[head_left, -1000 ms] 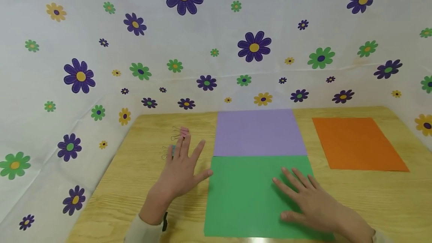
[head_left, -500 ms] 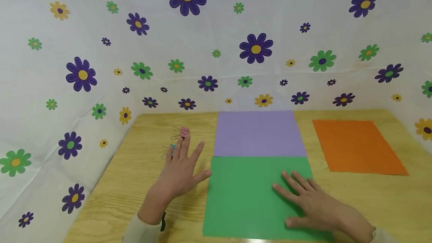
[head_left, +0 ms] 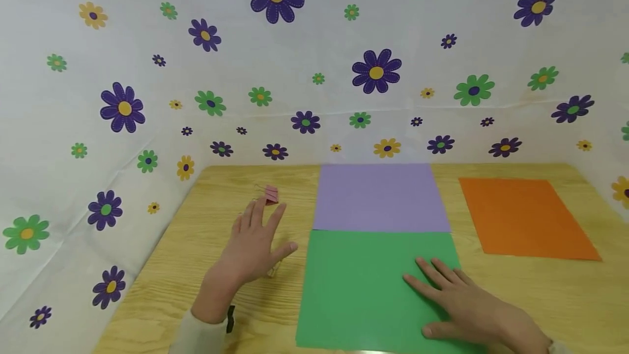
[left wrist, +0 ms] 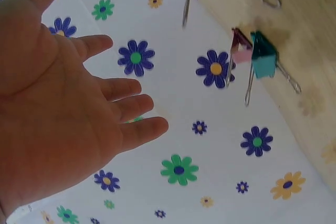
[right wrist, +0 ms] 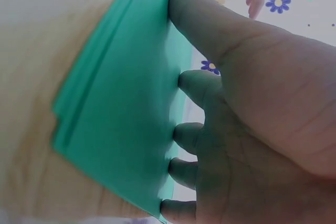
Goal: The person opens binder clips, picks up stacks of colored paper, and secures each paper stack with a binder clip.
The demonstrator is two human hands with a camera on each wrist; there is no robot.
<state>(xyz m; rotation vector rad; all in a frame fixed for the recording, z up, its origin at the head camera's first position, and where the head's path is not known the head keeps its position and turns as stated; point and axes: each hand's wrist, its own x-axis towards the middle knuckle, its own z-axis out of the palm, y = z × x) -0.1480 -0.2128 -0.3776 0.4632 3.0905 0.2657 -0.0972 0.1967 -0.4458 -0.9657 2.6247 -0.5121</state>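
Note:
My left hand is over the left part of the table, fingers spread and nearly straight, holding nothing. Just beyond its fingertips lies a pink binder clip. A teal binder clip shows beside the pink one in the left wrist view; the hand hides it from the head view. Wire handles peek out under the left thumb. My right hand rests its spread fingertips on green paper. The right wrist view shows layered edges on that green paper.
A purple sheet lies directly behind the green one, their edges meeting. Off to the right is an orange sheet, set at a slant. White cloth with printed flowers encloses the back and sides of the wooden table.
My left hand has shifted a little left, covering the teal clip in the head view and exposing wire handles under the thumb. The right hand has slipped slightly toward the near edge, fingertips still on green paper.

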